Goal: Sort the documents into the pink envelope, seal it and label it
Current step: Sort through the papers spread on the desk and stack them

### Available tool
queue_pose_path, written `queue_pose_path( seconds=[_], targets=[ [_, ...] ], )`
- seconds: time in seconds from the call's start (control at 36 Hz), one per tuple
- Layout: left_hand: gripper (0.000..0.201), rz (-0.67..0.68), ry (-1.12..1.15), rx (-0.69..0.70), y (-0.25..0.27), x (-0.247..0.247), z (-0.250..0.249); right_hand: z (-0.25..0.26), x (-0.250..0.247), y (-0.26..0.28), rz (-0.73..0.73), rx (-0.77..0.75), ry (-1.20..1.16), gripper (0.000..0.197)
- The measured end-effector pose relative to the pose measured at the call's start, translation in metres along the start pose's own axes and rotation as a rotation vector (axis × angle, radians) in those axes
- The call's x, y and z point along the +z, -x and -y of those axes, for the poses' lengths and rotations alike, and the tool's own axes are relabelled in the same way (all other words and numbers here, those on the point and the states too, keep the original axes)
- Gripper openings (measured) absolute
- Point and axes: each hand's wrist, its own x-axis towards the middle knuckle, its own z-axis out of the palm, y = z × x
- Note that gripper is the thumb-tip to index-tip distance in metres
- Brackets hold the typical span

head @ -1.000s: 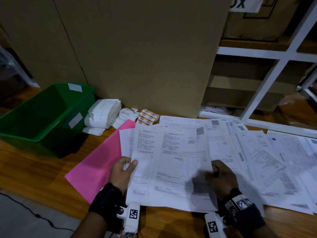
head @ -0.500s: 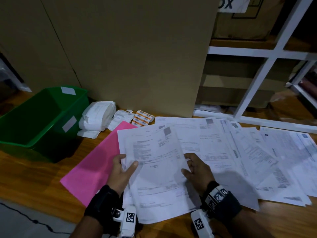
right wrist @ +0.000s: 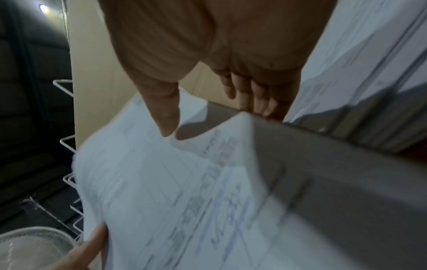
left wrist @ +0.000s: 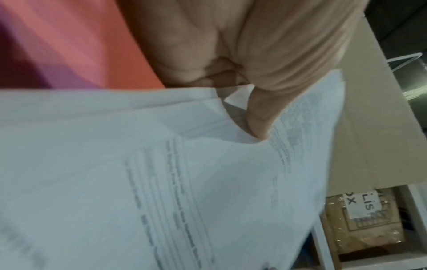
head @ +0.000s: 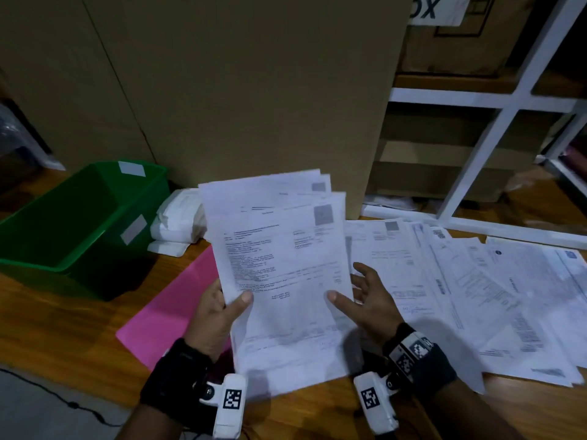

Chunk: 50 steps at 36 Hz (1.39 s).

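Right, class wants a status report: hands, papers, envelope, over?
Left hand pinches the raised sheaf of documents. Right hand open, thumb on the sheaf. Pink envelope flat on desk, unfilled, partly under the sheaf. More sheets spread right.

A storeroom or warehouse office is showing itself here: tall cardboard boxes (head: 254, 90) are standing at the far side, a white metal shelving frame (head: 495, 122) is holding more cartons on the right, a green plastic bin (head: 38, 249) is sitting on the left, and invoice-like papers (head: 476, 296) are spreading over the wooden surface (head: 47, 328).
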Motion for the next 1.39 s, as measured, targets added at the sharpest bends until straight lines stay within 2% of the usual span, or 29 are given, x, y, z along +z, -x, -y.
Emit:
queue_pose_path(
  seconds=[0.06, 0.14, 0.19, 0.31, 0.36, 0.42, 0.5, 0.56, 0.64, 0.69, 0.81, 0.86, 0.92, 1.08, 1.19, 1.25, 1.31, 1.39],
  targets=[
    [0.04, 0.002, 0.024, -0.011, -0.002, 0.002, -0.001, 0.006, -0.002, 0.0, 0.062, -0.024, -0.073, 0.086],
    [0.038, 0.042, 0.041, -0.028, -0.003, 0.008, -0.005, 0.014, -0.005, 0.002, 0.102, -0.147, -0.029, 0.063],
    [0.038, 0.06, 0.012, -0.012, -0.004, 0.012, -0.005, 0.017, -0.005, 0.002, 0.075, -0.212, 0.055, 0.05],
    [0.036, 0.047, -0.062, 0.052, -0.007, 0.025, -0.004, 0.018, -0.005, 0.002, -0.006, -0.261, 0.139, 0.048],
    [0.031, 0.035, -0.089, 0.093, -0.01, 0.033, -0.009, 0.025, -0.004, 0.002, -0.054, -0.287, 0.14, 0.039],
    [0.029, 0.012, -0.138, 0.146, -0.012, 0.04, -0.019, 0.037, -0.005, 0.002, -0.093, -0.338, 0.135, 0.029],
    [0.026, 0.023, -0.223, 0.252, -0.017, 0.052, -0.039, 0.057, -0.01, -0.002, -0.14, -0.406, 0.17, 0.025],
    [0.041, 0.059, -0.234, 0.319, -0.019, 0.061, -0.051, 0.07, -0.014, -0.003, -0.157, -0.431, 0.156, 0.026],
    [0.037, 0.064, -0.234, 0.354, -0.024, 0.067, -0.058, 0.078, -0.018, -0.005, -0.173, -0.464, 0.137, 0.034],
    [0.036, 0.058, -0.253, 0.315, -0.028, 0.064, -0.051, 0.074, -0.021, -0.007, -0.159, -0.451, 0.156, 0.038],
    [0.068, 0.012, -0.283, 0.213, -0.031, 0.052, -0.023, 0.054, -0.022, -0.008, -0.131, -0.387, 0.138, 0.074],
    [0.085, -0.027, -0.321, 0.219, -0.029, 0.048, -0.012, 0.046, -0.021, -0.005, -0.139, -0.393, 0.068, 0.092],
    [0.09, -0.046, -0.366, 0.262, -0.027, 0.049, -0.005, 0.042, -0.02, -0.001, -0.149, -0.391, 0.069, 0.1],
    [0.089, -0.029, -0.521, 0.332, -0.024, 0.051, 0.005, 0.033, -0.022, -0.005, -0.139, -0.455, 0.205, 0.085],
    [0.113, -0.052, -0.541, 0.345, -0.021, 0.052, 0.008, 0.026, -0.024, -0.002, -0.12, -0.462, 0.269, 0.099],
    [0.117, -0.042, -0.605, 0.362, -0.022, 0.05, 0.009, 0.026, -0.025, -0.001, -0.107, -0.5, 0.363, 0.103],
    [0.111, -0.009, -0.721, 0.407, -0.025, 0.048, 0.005, 0.031, -0.027, -0.001, -0.086, -0.58, 0.464, 0.095],
    [0.08, 0.07, -0.785, 0.56, -0.029, 0.045, -0.006, 0.038, -0.028, -0.003, -0.12, -0.77, 0.52, 0.062]
  ],
)
